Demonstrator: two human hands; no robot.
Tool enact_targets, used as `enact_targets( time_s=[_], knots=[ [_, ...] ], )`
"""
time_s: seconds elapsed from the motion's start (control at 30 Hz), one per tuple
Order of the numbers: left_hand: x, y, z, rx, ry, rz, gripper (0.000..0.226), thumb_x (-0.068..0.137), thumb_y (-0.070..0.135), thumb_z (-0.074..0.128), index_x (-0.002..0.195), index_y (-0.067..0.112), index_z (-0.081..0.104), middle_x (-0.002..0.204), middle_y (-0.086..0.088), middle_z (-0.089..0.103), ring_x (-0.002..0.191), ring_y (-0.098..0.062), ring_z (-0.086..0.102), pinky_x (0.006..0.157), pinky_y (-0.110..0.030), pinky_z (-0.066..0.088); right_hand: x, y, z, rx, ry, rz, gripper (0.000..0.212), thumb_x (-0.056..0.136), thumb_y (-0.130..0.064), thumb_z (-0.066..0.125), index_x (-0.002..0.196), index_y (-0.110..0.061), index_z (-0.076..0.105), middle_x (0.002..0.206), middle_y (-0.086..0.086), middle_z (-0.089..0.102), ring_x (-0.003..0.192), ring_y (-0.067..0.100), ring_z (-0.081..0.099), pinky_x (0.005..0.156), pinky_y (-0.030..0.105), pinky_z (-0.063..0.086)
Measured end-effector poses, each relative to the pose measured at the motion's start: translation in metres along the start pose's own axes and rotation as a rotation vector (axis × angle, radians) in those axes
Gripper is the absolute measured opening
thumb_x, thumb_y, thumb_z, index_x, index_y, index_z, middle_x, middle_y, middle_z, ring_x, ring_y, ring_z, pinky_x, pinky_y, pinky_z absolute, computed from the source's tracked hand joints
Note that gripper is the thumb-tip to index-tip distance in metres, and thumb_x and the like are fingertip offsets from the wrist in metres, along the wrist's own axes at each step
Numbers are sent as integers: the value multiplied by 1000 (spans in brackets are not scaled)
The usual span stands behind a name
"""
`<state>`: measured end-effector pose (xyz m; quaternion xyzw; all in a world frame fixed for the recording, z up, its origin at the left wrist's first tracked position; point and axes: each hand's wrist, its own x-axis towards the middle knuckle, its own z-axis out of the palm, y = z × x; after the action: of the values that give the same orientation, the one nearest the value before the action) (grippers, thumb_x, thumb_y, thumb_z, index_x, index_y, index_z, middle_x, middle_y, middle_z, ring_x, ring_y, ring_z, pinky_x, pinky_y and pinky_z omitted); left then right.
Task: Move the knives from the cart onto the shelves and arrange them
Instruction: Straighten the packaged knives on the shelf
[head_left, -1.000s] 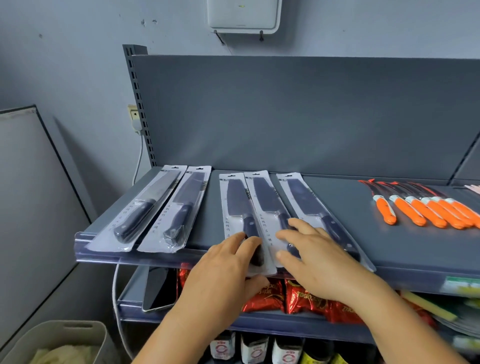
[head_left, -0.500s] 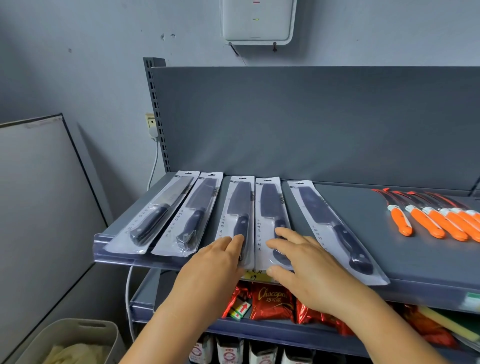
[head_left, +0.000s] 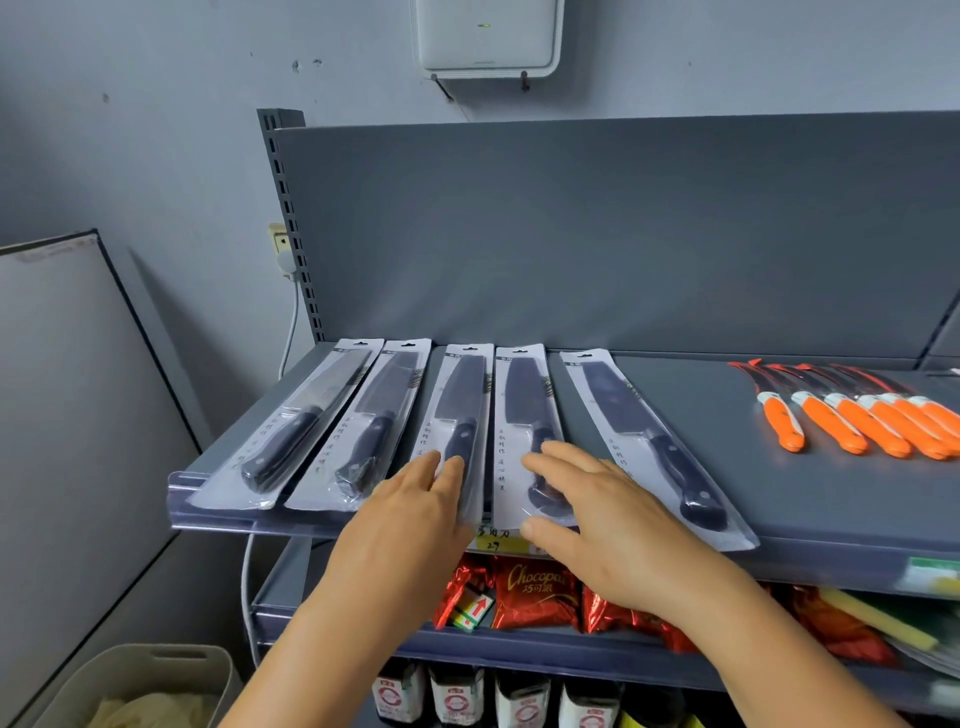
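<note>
You've got five packaged knives on the top shelf, all lying flat w/ handles toward you and blade tips toward the back panel. Long axes run front-to-back, fanned a bit: the far-left knife and second knife lean tips-right, the third knife and fourth knife sit nearly straight and side by side, and the fifth knife angles tips-left, a gap apart from the fourth at the back.

Your left hand lies flat, fingers together and extended, palm down on the near end of the third pkg, fingertips by its handle. Your right hand is spread wide, palm down over the near end of the fourth pkg, covering most of its handle; thumb at the pkg's front edge. Neither hand is gripping, just pressing on top.

Further right on the same shelf, well apart, a row of orange-handled knives lies close together, handles toward you. A yellow price tag shows on the shelf lip between your hands. Below: red snack bags, then bottles. Beige bin at lower left.
</note>
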<state>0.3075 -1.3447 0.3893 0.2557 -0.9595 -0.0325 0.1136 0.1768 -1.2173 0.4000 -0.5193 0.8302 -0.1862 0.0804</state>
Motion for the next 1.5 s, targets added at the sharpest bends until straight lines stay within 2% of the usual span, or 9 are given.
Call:
enact_targets(
  time_s=[0.17,0.3,0.43,0.53,0.67,1.03,1.17,1.33,1.5],
  knots=[
    [0,35,-3,-43,27,137,64,100,40,37,152,24,4,158,10,6,144,-8,4,113,-19,7,-13,25,-17,-20,132,108,53,97,-40,44,147,-37,27,155,-15,18,142,12,17,113,28,21],
    [7,59,6,-46,2,210,59,100,37,37,151,22,11,158,9,9,145,-9,5,114,-20,6,-20,59,-30,-65,142,318,47,96,-35,45,142,-33,37,143,-5,38,124,25,39,102,33,35],
    [14,65,14,-55,-10,202,58,102,33,36,152,19,11,159,6,8,145,-10,10,114,-20,10,-22,70,-39,-15,83,412,44,92,-39,53,134,-32,47,129,1,52,115,25,52,90,32,42],
    [16,66,15,-71,-3,191,57,102,29,37,151,19,11,158,6,9,144,-8,13,113,-18,14,-20,65,-43,11,72,404,48,87,-44,60,132,-30,50,116,-1,57,109,23,54,85,31,43],
    [17,67,16,-79,-2,182,57,102,27,36,152,20,10,158,8,7,143,-6,14,110,-16,18,-14,54,-40,15,85,377,47,85,-48,62,122,-20,57,118,2,59,105,24,55,86,34,45],
    [17,69,16,-85,-37,135,56,101,18,37,152,21,12,158,12,5,140,-5,23,105,-15,28,-8,54,-33,1,117,297,51,85,-53,60,120,-16,58,117,3,59,104,25,56,83,35,46],
    [16,73,10,-53,-50,135,52,103,22,33,151,21,14,158,15,4,140,-1,18,105,-13,18,-8,57,-31,1,114,255,52,85,-55,58,120,-17,58,119,2,57,104,23,56,79,32,45],
    [15,73,9,-127,-51,98,54,101,32,36,151,25,16,157,17,8,138,-3,27,104,-16,28,-8,62,-30,-35,114,218,51,86,-59,54,119,-20,57,115,1,56,100,22,56,76,31,43],
    [12,71,11,-162,-61,76,60,99,41,39,151,25,15,158,16,6,140,-6,26,107,-21,30,-9,61,-29,-78,103,229,48,88,-61,48,118,-24,55,115,0,54,107,23,50,83,34,45]
  ],
)
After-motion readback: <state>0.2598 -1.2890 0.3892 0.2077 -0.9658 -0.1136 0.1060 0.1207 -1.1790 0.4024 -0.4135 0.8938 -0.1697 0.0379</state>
